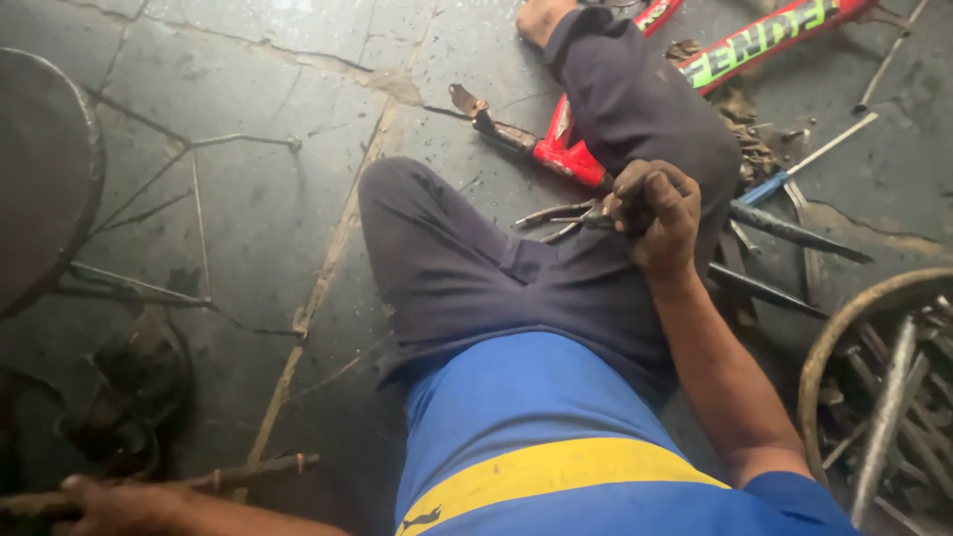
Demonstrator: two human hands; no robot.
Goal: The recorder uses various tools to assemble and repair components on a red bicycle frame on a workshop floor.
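Observation:
I sit on a cracked concrete floor with my legs in dark trousers folded in front of me. My right hand is closed around the handles of a pair of pliers, whose jaws point left over my lap. My left hand at the bottom left grips a thin rusty metal rod that lies along the floor. A red bicycle frame lies beyond my right knee.
A round dark metal stool or table stands at the left. Thin metal spokes lie on the floor. A rusty wheel rim with rods inside is at the right. Dark tubes lie beside my leg.

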